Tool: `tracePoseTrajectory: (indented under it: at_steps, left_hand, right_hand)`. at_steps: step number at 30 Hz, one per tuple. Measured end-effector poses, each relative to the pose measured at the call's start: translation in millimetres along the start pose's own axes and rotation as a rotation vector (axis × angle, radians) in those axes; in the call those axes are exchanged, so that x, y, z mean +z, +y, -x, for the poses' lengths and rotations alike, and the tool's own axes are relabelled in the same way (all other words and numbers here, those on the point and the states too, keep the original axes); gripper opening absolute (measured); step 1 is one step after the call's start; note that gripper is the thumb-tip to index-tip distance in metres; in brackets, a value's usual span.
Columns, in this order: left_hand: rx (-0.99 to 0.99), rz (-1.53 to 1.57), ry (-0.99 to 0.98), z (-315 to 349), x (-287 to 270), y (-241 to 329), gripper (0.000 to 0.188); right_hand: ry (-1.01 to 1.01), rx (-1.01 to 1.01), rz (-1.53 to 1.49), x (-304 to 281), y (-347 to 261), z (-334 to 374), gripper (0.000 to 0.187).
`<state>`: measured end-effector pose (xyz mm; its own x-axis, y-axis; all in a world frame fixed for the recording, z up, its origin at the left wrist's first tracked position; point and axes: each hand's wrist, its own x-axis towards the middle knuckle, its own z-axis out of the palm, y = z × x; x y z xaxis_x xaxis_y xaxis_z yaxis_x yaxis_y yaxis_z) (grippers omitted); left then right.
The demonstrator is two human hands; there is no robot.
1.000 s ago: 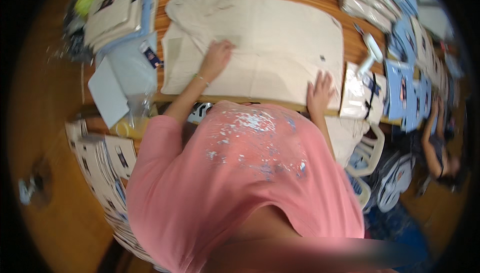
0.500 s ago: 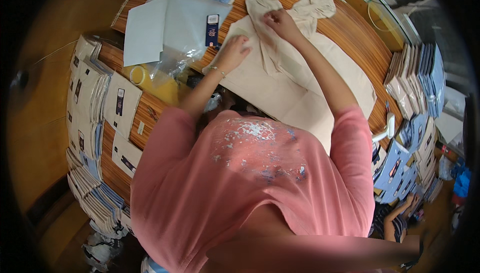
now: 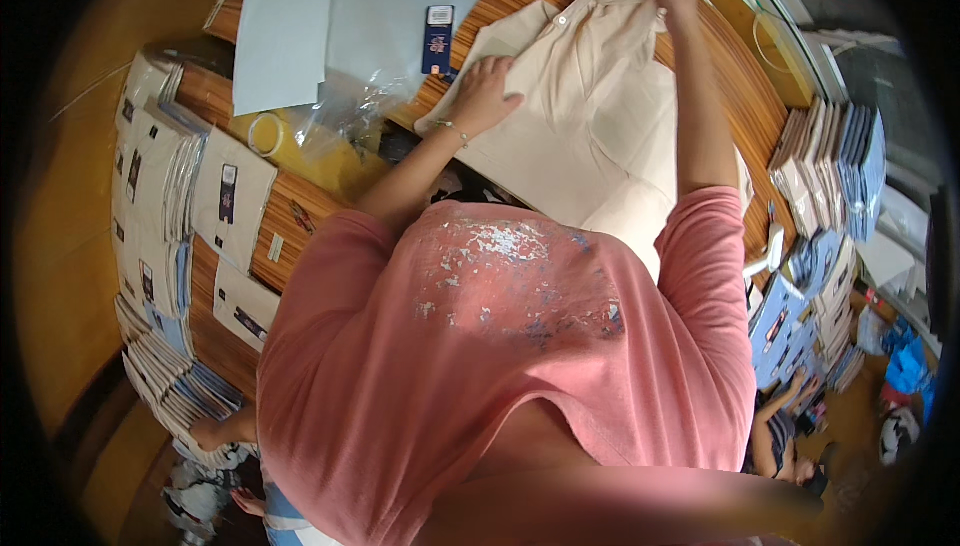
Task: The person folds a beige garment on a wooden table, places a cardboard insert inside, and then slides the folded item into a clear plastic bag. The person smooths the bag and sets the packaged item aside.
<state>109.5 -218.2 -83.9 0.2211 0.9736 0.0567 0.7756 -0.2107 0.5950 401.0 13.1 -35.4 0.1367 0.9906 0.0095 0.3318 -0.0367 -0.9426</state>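
A beige button-up shirt [image 3: 560, 136] lies spread over the striped wooden table in front of me, its upper part drawn up toward the far edge. At the far right my right hand [image 3: 678, 1] has its fingers closed on the shirt near the collar. My left hand [image 3: 487, 96] rests flat on the shirt's left side, fingers stretched out. Just beyond it lies a dark blue tag card [image 3: 437, 41], on a clear plastic bag [image 3: 385, 11]. A pale sheet of card [image 3: 285, 41] is left of the bag.
Stacks of folded beige and blue shirts stand at the left [image 3: 150, 166] and the right [image 3: 860, 161]. A tape roll [image 3: 267, 134] sits near the left table edge. Another person's arm [image 3: 225, 429] reaches toward the lower-left stack; a seated person [image 3: 775, 436] is at the lower right.
My right hand has moved farther away and right, drawing the shirt's collar end with it. My left hand has settled flat on the cloth. Another person's arm has appeared at the lower left.
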Motion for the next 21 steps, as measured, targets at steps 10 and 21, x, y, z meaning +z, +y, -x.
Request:
tracePoseTrajectory:
  at_steps: [10, 21]
  left_hand:
    - [0.108, 0.008, 0.065, 1, 2, -6, 0.046]
    - [0.219, -0.203, -0.294, 40, -46, -12, 0.06]
  right_hand:
    - [-0.277, -0.161, 0.104, -153, -97, 251, 0.022]
    - [-0.196, 0.513, -0.189, -195, 65, 432, 0.026]
